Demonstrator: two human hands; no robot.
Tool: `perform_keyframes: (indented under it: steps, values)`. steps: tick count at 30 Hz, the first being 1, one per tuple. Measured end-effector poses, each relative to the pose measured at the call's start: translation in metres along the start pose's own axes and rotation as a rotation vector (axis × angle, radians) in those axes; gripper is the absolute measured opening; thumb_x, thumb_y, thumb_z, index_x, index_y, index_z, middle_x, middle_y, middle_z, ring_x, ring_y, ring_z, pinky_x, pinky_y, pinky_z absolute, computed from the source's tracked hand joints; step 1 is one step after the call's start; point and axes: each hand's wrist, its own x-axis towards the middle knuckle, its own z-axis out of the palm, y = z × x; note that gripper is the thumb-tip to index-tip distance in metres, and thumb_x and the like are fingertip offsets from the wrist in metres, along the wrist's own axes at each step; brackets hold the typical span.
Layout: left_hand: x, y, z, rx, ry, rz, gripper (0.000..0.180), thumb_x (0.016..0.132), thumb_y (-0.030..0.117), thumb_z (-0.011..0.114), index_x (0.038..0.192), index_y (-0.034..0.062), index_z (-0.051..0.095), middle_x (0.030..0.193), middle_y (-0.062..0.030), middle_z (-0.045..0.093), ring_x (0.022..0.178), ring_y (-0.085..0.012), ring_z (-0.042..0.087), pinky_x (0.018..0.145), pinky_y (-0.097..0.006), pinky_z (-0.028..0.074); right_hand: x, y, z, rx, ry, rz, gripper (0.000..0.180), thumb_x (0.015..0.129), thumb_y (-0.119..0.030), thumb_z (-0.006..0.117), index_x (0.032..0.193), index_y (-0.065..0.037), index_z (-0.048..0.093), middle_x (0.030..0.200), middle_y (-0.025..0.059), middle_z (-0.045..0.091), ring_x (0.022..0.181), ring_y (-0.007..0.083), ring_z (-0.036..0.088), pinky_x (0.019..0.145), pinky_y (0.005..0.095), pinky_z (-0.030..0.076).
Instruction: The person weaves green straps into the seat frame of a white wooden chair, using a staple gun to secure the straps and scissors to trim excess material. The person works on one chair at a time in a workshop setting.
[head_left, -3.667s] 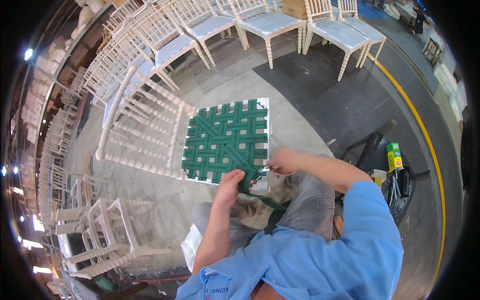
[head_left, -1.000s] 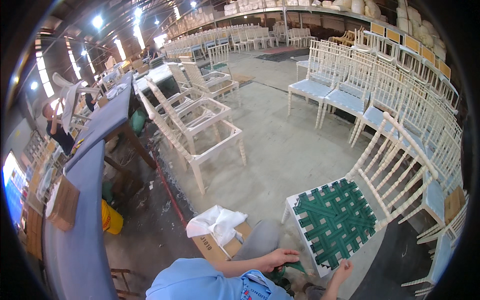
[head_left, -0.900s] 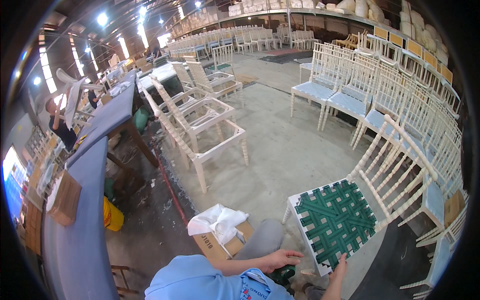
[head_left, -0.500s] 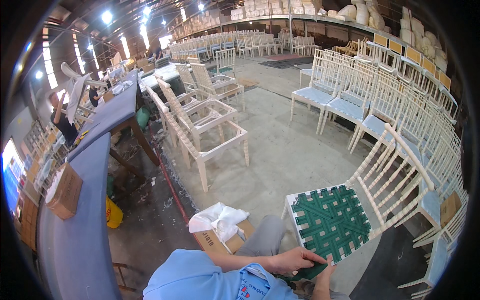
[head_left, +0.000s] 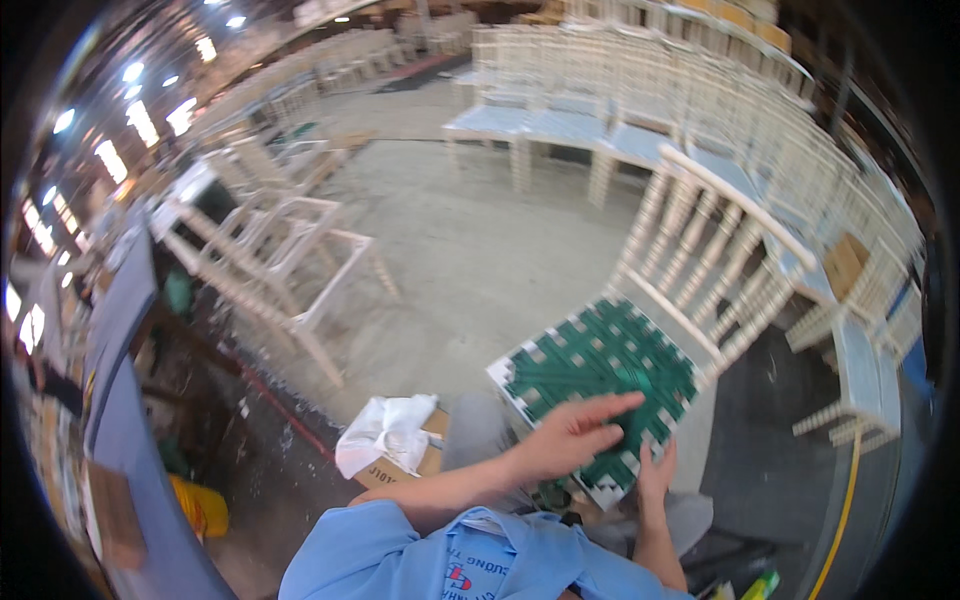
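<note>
A cream wooden chair [head_left: 720,262] with spindle back stands in front of me, tilted in view. Its seat is woven with dark green webbing [head_left: 585,350] on a white frame. Over the near part of the webbing my left hand [head_left: 575,432] is open, fingers stretched to the right, with nothing held. At the seat's near right edge, my right hand [head_left: 655,478] has its fingers and thumb closed around the rim. What lies beneath those fingers is partly hidden. My legs are behind the seat's near corner.
Unfinished chair frames [head_left: 300,270] stand left on the floor. An open carton [head_left: 390,470] with white cloth [head_left: 390,428] sits by my knee. A long blue-covered table [head_left: 140,450] runs along the left, above a yellow container [head_left: 200,505]. Rows of chairs [head_left: 570,122] fill the back and right.
My view has turned right. The left hand has let go of the green strap end and moved up over the seat with fingers spread. The right hand has shifted to the seat's edge.
</note>
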Motion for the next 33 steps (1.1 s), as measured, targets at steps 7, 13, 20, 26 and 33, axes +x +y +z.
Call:
perform_keyframes:
  steps: [7,13,20,26,33]
  values:
    - [0.061,0.011,0.001,-0.018,0.243,-0.027,0.046,0.100,0.004,0.062,0.145,0.0091,0.059,0.127,0.0038,0.067,0.094,-0.0011,0.058,0.077,-0.019,0.047,-0.012,-0.146,-0.022,0.814,-0.842,0.188,0.032,0.102,-0.027,0.065,0.120,0.000,0.063,0.106,0.0074,0.069,0.095,0.0173,0.067,0.087,0.0339,0.053]
    - [0.097,0.036,-0.026,0.017,0.439,0.160,0.043,0.096,-0.001,0.066,0.139,0.0020,0.062,0.121,-0.0042,0.070,0.099,-0.0087,0.065,0.084,-0.023,0.053,-0.047,-0.161,-0.055,0.856,-0.973,0.355,0.019,0.096,-0.015,0.073,0.106,0.000,0.066,0.082,0.0063,0.069,0.070,0.0163,0.067,0.065,0.0318,0.055]
    - [0.110,-0.039,-0.025,-0.152,0.345,-0.045,0.058,0.091,-0.011,0.062,0.146,0.0005,0.052,0.122,-0.0074,0.067,0.096,-0.0139,0.067,0.081,-0.026,0.055,-0.047,-0.099,-0.064,0.696,-1.015,0.391,0.025,0.098,-0.015,0.071,0.115,0.002,0.067,0.104,0.0100,0.072,0.097,0.0180,0.068,0.089,0.0338,0.054]
    - [0.125,-0.086,-0.021,-0.142,0.319,-0.214,0.077,0.092,-0.011,0.061,0.160,0.0072,0.030,0.113,-0.0093,0.067,0.094,-0.0160,0.068,0.077,-0.032,0.057,-0.030,-0.069,-0.035,0.732,-0.663,0.552,0.017,0.100,-0.013,0.067,0.107,0.002,0.064,0.097,0.0044,0.069,0.082,0.0125,0.067,0.078,0.0295,0.057]
    - [0.172,-0.172,-0.090,0.213,0.237,-0.526,0.057,0.091,0.002,0.070,0.143,0.0049,0.048,0.094,-0.0053,0.070,0.083,-0.0140,0.069,0.066,-0.029,0.054,-0.035,-0.049,-0.031,0.713,-0.471,0.771,0.014,0.101,-0.011,0.066,0.104,0.002,0.065,0.087,0.0053,0.069,0.074,0.0125,0.065,0.068,0.0274,0.052]
